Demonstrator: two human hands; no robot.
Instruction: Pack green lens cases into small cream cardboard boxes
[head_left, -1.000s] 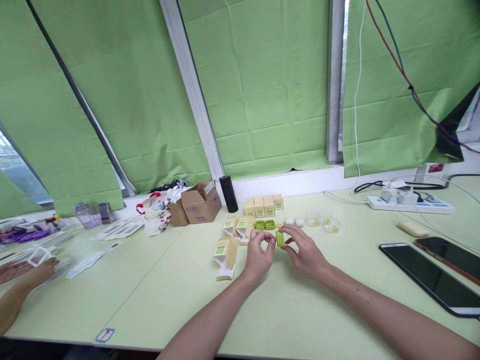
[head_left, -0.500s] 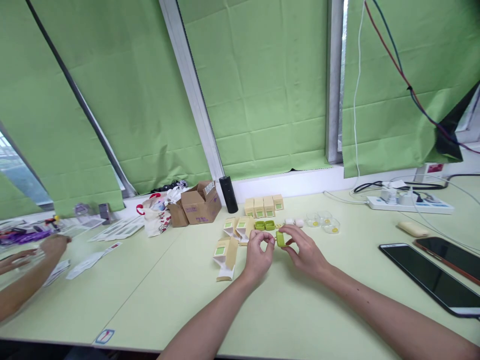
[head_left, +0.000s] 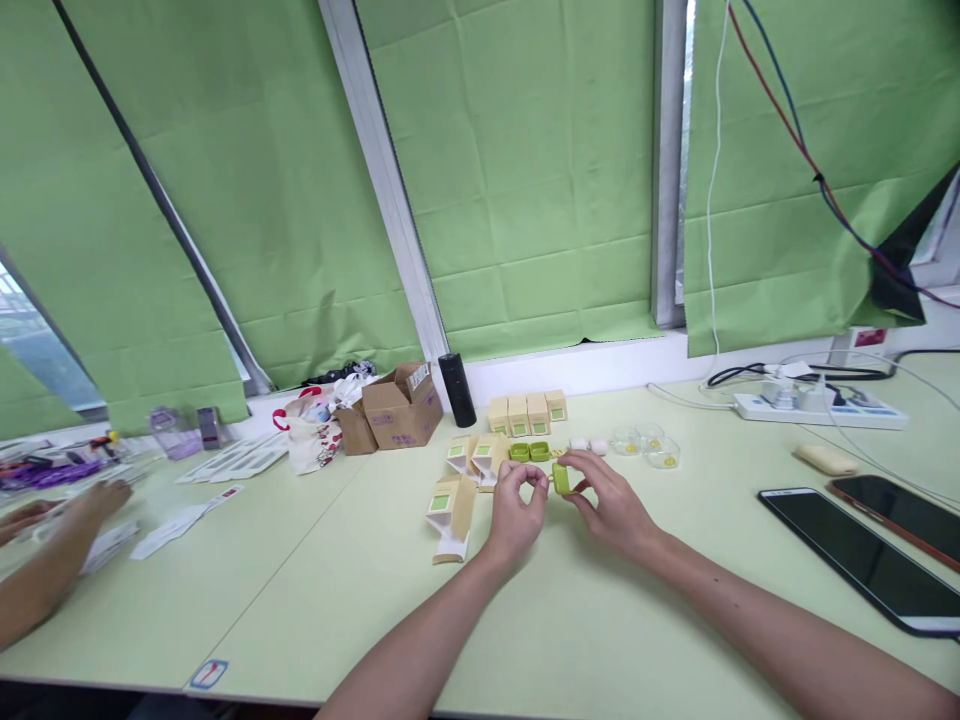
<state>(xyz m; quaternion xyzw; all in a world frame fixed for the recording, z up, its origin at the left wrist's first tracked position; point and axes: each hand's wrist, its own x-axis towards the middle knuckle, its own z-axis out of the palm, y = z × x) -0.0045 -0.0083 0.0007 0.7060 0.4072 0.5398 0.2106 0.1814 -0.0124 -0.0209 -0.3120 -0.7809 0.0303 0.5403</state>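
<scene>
My right hand (head_left: pixel 611 505) pinches a small green case (head_left: pixel 560 478) between thumb and fingers, just above the pale green table (head_left: pixel 315 590). My left hand (head_left: pixel 516 510) is curled beside it, its thumb and forefinger pinched close to the case's left edge; what they hold is too small to make out. Just behind lie two more green cases (head_left: pixel 529 451), a row of small cream boxes (head_left: pixel 527 411) and several opened cream boxes (head_left: pixel 457 490). Two pale pink pieces (head_left: pixel 589 443) and clear round lids (head_left: pixel 646 444) sit to the right.
A brown cardboard box (head_left: pixel 403 405) and a black cylinder (head_left: pixel 457 388) stand at the back. Two phones (head_left: pixel 874 545) lie at the right, behind them a power strip (head_left: pixel 817 405) with cables. Another person's hands (head_left: pixel 71 515) work among papers at the far left.
My hands and the green case have barely moved. The other person's hand at the far left reached up to the back and has come back down over the papers.
</scene>
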